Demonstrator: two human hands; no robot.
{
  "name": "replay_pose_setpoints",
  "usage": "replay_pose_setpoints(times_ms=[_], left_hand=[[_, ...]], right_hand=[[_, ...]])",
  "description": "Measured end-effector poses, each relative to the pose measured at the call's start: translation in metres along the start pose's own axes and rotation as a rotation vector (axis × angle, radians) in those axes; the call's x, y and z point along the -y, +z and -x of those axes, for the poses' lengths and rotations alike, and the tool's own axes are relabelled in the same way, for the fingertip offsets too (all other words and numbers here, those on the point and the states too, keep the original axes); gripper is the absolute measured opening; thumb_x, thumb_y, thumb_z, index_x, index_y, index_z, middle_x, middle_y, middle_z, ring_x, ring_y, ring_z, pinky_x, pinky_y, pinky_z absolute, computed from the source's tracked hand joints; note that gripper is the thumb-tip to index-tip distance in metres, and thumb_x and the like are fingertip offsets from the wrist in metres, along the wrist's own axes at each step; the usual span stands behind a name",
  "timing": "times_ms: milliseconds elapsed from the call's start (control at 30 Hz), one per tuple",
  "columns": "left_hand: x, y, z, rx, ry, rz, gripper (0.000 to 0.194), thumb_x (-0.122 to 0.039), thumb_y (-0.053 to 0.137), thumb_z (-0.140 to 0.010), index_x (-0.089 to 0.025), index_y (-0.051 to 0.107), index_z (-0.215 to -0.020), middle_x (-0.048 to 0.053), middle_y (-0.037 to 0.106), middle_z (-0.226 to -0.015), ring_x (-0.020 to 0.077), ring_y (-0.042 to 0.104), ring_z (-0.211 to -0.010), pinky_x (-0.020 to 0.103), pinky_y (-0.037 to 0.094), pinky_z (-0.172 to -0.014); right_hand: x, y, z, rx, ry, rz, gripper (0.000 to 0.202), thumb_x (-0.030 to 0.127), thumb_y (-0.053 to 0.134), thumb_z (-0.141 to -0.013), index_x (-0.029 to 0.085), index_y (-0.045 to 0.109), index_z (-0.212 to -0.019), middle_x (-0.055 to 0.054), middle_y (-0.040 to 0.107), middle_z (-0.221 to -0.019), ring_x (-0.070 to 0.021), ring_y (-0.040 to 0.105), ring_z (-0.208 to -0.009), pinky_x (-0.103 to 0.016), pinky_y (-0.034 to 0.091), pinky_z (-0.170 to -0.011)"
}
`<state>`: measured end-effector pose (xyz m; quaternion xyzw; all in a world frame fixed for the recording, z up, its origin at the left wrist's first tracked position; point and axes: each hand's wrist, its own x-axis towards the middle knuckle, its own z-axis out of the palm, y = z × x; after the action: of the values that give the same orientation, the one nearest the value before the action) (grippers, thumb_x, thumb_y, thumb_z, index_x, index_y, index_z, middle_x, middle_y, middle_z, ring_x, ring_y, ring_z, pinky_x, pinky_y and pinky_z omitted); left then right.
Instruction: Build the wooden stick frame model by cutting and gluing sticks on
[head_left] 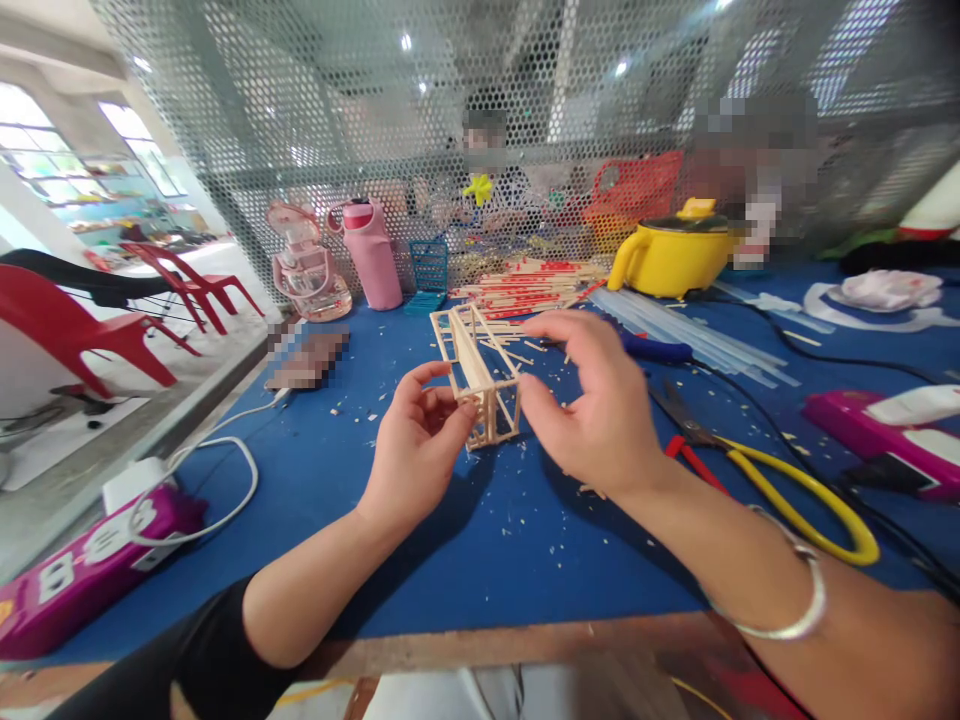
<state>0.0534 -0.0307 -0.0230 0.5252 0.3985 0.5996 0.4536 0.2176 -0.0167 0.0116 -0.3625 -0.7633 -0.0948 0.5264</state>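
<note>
A small box-shaped frame of thin wooden sticks is held up over the blue table. My left hand grips its near left corner between thumb and fingers. On the frame's right side is my right hand, its thumb and fingers spread apart around the corner; it seems to hold nothing, though the thumb tip is close to the frame. Behind the frame lies a pile of sticks, many with red marks. A blue-handled tool rests beyond my right hand.
Yellow-handled pliers lie at the right, near clear glue sticks and a yellow pot. Power strips and cables flank both sides. A phone, pink bottle and mesh screen stand farther back.
</note>
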Motion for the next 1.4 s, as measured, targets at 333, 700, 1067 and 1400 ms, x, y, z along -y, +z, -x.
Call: replay_pose_setpoints(times_ms=[333, 700, 1067, 1400], left_hand=[[-0.007, -0.003, 0.002, -0.006, -0.061, -0.065, 0.052, -0.016, 0.072, -0.070, -0.020, 0.047, -0.115, -0.002, 0.068, -0.077, 0.0119, 0.066, -0.073, 0.024, 0.051, -0.068], [-0.013, -0.006, 0.005, -0.151, -0.068, -0.166, 0.051, -0.027, 0.078, -0.069, -0.023, 0.052, -0.113, -0.001, 0.071, -0.078, 0.0133, 0.067, -0.072, 0.020, 0.051, -0.059], [-0.012, -0.004, 0.003, -0.052, -0.121, -0.038, 0.055, -0.018, 0.074, -0.072, -0.022, 0.046, -0.119, -0.002, 0.072, -0.080, 0.0124, 0.067, -0.076, 0.024, 0.053, -0.071], [-0.009, -0.005, 0.002, -0.001, -0.123, 0.027, 0.057, -0.017, 0.073, -0.072, -0.019, 0.044, -0.121, -0.001, 0.073, -0.082, 0.0136, 0.068, -0.076, 0.026, 0.052, -0.072]], right_hand=[[-0.046, -0.090, -0.018, 0.615, 0.176, 0.332, 0.015, 0.020, 0.059, -0.081, 0.021, 0.070, -0.092, -0.002, 0.071, -0.079, -0.0169, 0.064, -0.068, -0.031, 0.049, -0.065], [-0.041, -0.070, 0.026, 1.150, 0.313, 0.087, 0.023, 0.039, 0.070, -0.074, 0.023, 0.070, -0.091, 0.003, 0.066, -0.071, -0.0124, 0.056, -0.063, -0.024, 0.039, -0.055], [-0.076, -0.012, -0.004, 1.128, 0.024, 0.005, 0.030, 0.011, 0.055, -0.084, 0.021, 0.072, -0.106, -0.006, 0.067, -0.095, -0.0154, 0.063, -0.082, -0.026, 0.045, -0.075], [-0.064, -0.021, 0.002, 1.010, 0.032, 0.072, 0.019, 0.017, 0.046, -0.090, 0.017, 0.063, -0.082, -0.006, 0.063, -0.086, -0.0148, 0.058, -0.075, -0.026, 0.043, -0.067]])
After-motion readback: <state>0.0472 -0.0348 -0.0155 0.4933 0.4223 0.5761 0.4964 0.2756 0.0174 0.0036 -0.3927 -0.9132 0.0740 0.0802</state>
